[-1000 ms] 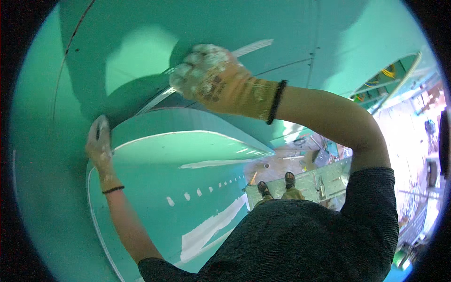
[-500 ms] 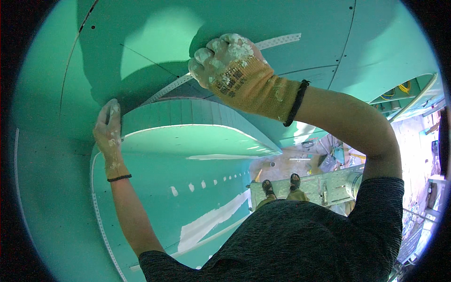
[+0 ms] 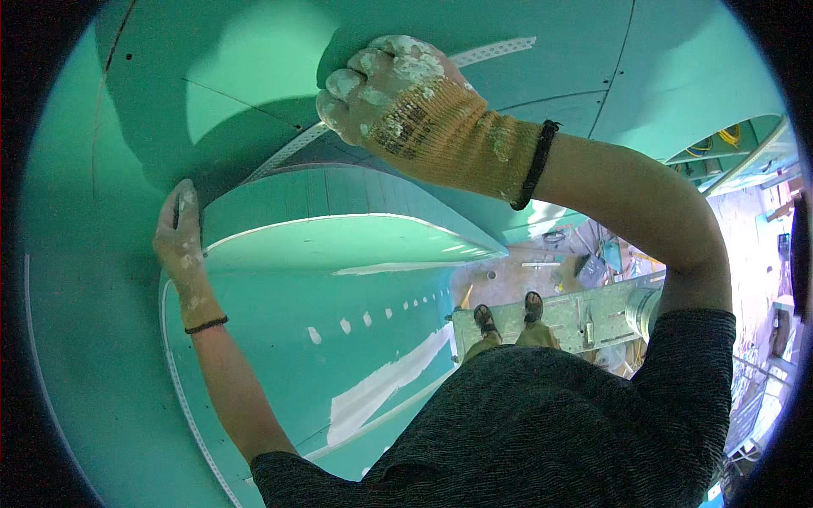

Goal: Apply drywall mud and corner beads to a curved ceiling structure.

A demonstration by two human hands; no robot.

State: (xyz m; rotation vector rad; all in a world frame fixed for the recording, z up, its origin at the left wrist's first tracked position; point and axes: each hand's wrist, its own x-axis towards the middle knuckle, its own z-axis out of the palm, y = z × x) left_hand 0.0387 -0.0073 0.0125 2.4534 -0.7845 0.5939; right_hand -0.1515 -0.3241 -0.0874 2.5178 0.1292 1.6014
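Observation:
A white perforated corner bead (image 3: 500, 51) runs in a shallow curve across green board overhead. My right hand (image 3: 385, 89), in a tan knit glove smeared with white compound, is closed round its middle, knuckles up. Its right end sticks out beyond the fist, and the other part slants down to the left. There my left hand (image 3: 182, 224), gloved and smeared too, pinches at the left corner of the curved board edge (image 3: 339, 190), where the strip runs in. The exact contact under the left fingers is hidden.
A green wall panel (image 3: 381, 322) below has white compound patches. My feet stand on a narrow platform (image 3: 572, 313) with a round bucket (image 3: 644, 313) at its right. Tools and debris lie on the floor (image 3: 542, 254) lower down. Yellow cables (image 3: 730, 135) show in an opening at right.
Both hands have shifted slightly left in the picture, the right one also a little up, along with the view of the board. Each keeps its grip.

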